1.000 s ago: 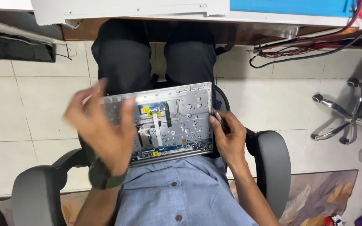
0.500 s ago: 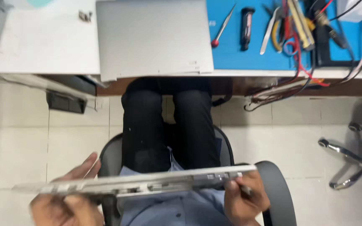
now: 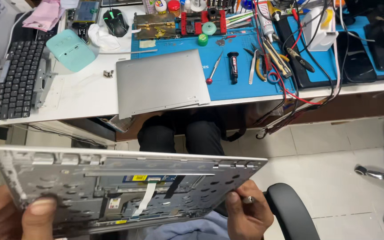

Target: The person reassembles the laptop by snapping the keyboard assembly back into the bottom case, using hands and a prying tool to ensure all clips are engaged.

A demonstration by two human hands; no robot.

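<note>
Since the earlier frame the view has lifted and the silver laptop base (image 3: pixel 125 189) now shows us its inner side, raised over the lap, below the front edge of the white tabletop (image 3: pixel 81 95). We see the left hand (image 3: pixel 10 218) closed on its left end, thumb pressed on the metal. The right hand (image 3: pixel 247 213) grips its right lower corner with curled fingers, and a small tool tip shows between them. On the tabletop a closed grey laptop lid (image 3: pixel 161 82) lies at the front edge, partly on the blue mat (image 3: pixel 245 66). 1 black keyboard (image 3: pixel 18 78) sits at the left edge.
</note>
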